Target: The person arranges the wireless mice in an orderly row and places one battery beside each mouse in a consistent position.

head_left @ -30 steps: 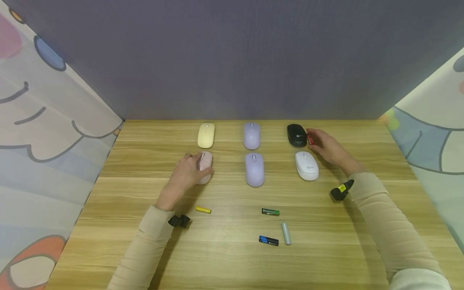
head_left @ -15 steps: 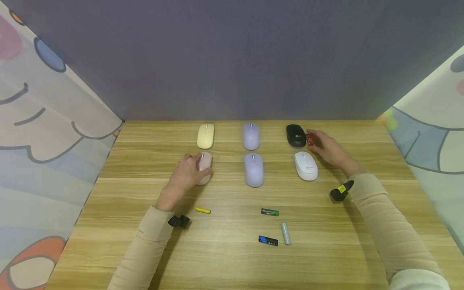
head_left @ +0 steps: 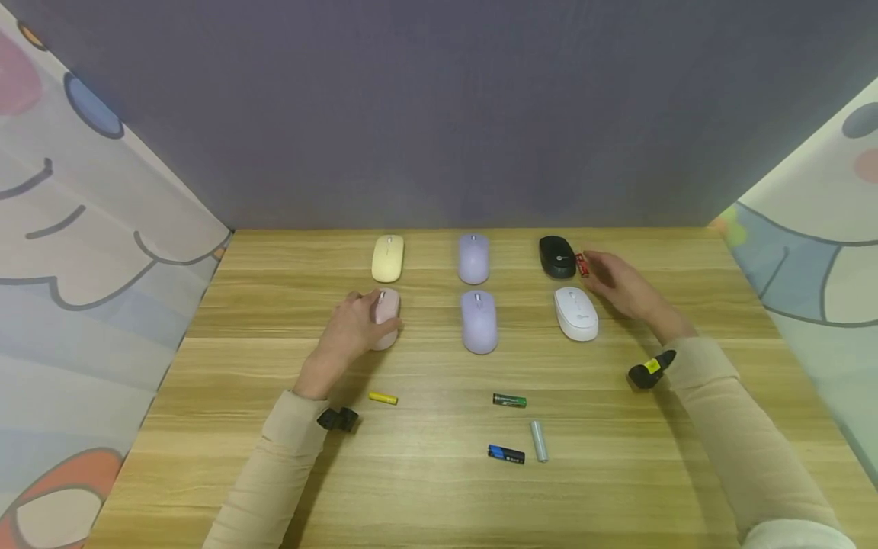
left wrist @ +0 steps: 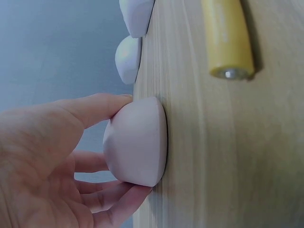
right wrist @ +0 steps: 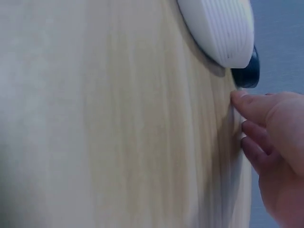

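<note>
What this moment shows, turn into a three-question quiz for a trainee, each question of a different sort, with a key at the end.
1. Multiple choice: the left hand grips a mouse of which colour?
A) yellow
B) pink
C) white

2. True or false: in the head view, the red battery lies between the black mouse and the right hand.

3. Count: besides the red one, how many batteries lie on the table, and in which colours?

Key:
1. B, the pink mouse.
2. True.
3. Four: a yellow battery, a green battery, a silver battery and a blue-and-black battery.
</note>
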The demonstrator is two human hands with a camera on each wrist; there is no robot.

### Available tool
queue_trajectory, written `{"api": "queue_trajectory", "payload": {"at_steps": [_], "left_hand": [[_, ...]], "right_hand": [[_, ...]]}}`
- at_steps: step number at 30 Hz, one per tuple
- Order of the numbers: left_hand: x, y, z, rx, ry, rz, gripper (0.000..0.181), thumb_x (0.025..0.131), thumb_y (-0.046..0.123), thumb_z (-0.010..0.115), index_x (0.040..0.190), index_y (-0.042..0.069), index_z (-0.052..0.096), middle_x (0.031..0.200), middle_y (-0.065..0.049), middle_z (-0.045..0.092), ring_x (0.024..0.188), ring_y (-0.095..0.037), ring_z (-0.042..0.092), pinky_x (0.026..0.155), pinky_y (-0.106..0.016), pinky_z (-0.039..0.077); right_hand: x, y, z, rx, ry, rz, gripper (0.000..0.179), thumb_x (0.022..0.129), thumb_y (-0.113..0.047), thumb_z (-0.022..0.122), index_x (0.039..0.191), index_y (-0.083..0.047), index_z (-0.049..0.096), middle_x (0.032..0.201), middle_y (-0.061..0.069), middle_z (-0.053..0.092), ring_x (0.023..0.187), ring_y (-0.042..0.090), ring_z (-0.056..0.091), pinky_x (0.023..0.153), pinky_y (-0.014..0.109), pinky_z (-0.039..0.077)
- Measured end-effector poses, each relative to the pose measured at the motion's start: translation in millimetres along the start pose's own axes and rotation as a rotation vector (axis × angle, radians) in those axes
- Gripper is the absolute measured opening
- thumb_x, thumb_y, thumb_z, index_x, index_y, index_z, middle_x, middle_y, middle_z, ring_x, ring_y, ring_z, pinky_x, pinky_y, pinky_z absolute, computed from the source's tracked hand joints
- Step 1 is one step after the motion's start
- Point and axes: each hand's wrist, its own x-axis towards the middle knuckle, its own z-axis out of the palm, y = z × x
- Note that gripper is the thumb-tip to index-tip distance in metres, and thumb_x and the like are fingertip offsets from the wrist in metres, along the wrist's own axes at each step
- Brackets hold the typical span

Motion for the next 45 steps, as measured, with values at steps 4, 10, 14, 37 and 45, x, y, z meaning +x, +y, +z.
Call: {"api": "queue_trajectory", "payload": {"at_steps": [4,10,14,37,45], "left_hand": [[2.5,-0.1,0.9,0.002,0.0,0.0,0.08,0.093,0.046,0.074,0.151,-0.003,0.048,0.136,-0.034,0.055,0.112,-0.048,0.06,0.088,-0.056,0.057],[5.0,-1.4,0.7,0.002,-0.014,-0.009,0.082,0.093,0.047,0.073,0.152,-0.003,0.046,0.14,-0.035,0.052,0.116,-0.051,0.058,0.092,-0.058,0.056],[7.2,-3.6,0.4,0.008,-0.02,-0.006,0.082,0.094,0.046,0.073,0.152,-0.004,0.045,0.14,-0.036,0.051,0.116,-0.05,0.059,0.093,-0.058,0.057],[6.9,-5.4,0.9,0.003,-0.004,0.006,0.081,0.094,0.044,0.072,0.152,-0.006,0.044,0.137,-0.037,0.053,0.112,-0.049,0.061,0.089,-0.055,0.059],[6.3,-5.0,0.9,0.001,0.003,0.011,0.081,0.094,0.044,0.073,0.152,-0.005,0.045,0.137,-0.037,0.053,0.113,-0.051,0.06,0.087,-0.055,0.06]], "right_hand": [[-9.2,-4,-2,-0.006,0.013,-0.038,0.06,0.099,0.001,0.064,0.149,0.015,0.036,0.15,0.04,0.038,0.139,0.057,0.037,0.117,0.069,0.029],[-30.2,-10,-2,-0.022,0.038,-0.047,0.059,0.098,0.002,0.065,0.147,0.019,0.037,0.146,0.043,0.04,0.134,0.06,0.04,0.112,0.071,0.032],[-45.2,-13,-2,-0.019,0.036,-0.016,0.062,0.099,-0.002,0.066,0.148,0.017,0.035,0.148,0.042,0.038,0.136,0.06,0.037,0.111,0.073,0.032],[-140.8,-15,-30,-0.059,0.273,0.12,0.043,0.107,0.002,0.034,0.147,0.008,0.047,0.124,0.036,0.057,0.049,0.006,0.03,0.059,0.023,0.03],[-170.2,7,-28,-0.008,0.314,0.114,0.043,0.108,-0.001,0.042,0.15,0.006,0.045,0.147,0.039,0.045,0.126,-0.014,0.036,0.088,0.001,0.027]]}}
